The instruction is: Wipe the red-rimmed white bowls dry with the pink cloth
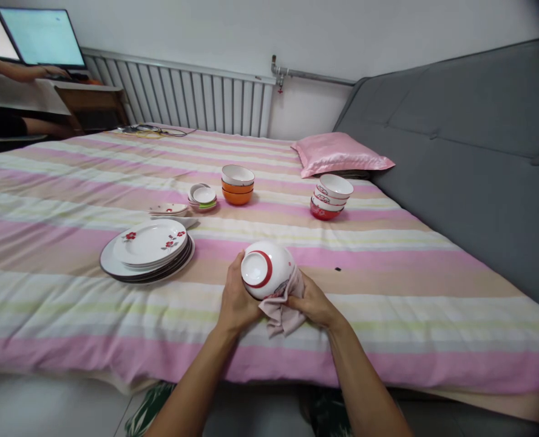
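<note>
A white bowl (276, 267) with a red ring round its foot is tipped over, its base turned up toward me, above the near part of the bed. My left hand (238, 297) grips it by the left side. Against its lower right side my right hand (312, 301) presses a pale pink cloth (282, 315), fingers closed on the fabric. The cloth's loose end hangs below the bowl. The inside of the bowl is hidden, as are some of my fingertips.
On the striped bedspread (388, 267) stand stacked plates (149, 243), small dishes (203, 195), orange and white bowls (237, 185) and red and white bowls (331, 197). A pink pillow (342, 152) lies by the grey headboard (470, 127). A person's arm (19, 71) shows at a desk.
</note>
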`<state>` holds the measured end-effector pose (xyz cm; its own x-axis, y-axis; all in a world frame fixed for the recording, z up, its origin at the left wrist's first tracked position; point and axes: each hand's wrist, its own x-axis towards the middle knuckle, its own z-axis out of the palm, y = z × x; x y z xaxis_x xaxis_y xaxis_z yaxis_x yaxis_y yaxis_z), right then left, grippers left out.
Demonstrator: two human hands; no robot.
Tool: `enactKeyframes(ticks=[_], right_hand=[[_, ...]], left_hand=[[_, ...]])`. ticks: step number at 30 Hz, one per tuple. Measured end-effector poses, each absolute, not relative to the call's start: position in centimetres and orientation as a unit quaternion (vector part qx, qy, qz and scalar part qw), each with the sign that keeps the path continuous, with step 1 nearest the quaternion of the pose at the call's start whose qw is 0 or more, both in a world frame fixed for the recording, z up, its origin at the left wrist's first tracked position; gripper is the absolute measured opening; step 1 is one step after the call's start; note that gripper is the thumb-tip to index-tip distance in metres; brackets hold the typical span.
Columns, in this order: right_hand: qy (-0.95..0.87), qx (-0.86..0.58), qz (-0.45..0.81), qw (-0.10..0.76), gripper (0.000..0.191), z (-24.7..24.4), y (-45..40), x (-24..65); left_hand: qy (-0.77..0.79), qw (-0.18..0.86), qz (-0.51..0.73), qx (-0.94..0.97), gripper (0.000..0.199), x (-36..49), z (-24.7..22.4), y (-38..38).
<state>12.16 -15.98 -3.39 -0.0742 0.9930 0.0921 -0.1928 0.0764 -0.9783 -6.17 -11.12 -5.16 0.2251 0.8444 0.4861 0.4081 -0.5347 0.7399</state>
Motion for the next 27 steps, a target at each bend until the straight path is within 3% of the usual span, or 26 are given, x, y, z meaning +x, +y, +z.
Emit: enactKeyframes(ticks=[6, 10, 20, 27], right_hand=[[-0.475, -0.414, 0.553, 0.545, 0.044, -3.8, -16.0, 12.4], [-0.432, -0.464, 0.506, 0.585, 0.030, -4.1, -15.9, 12.5], [-0.315, -0.504, 0.401, 0.697, 0.018, -3.9, -15.3, 12.9], [-0.176, -0.399, 0.473, 0.766, 0.015, -4.1, -15.9, 17.1]], left_hand=[[0.418, 0.243, 0.476, 0.734, 0.113, -6.1, -4.9, -11.2], [0.423, 0.241, 0.488, 0.725, 0.114, -6.0, -4.8, -11.3], [0.349, 0.265, 0.467, 0.768, 0.117, -6.4, -4.8, -11.0], [0.363, 0.273, 0.362, 0.814, 0.102, -6.7, -4.2, -10.9]])
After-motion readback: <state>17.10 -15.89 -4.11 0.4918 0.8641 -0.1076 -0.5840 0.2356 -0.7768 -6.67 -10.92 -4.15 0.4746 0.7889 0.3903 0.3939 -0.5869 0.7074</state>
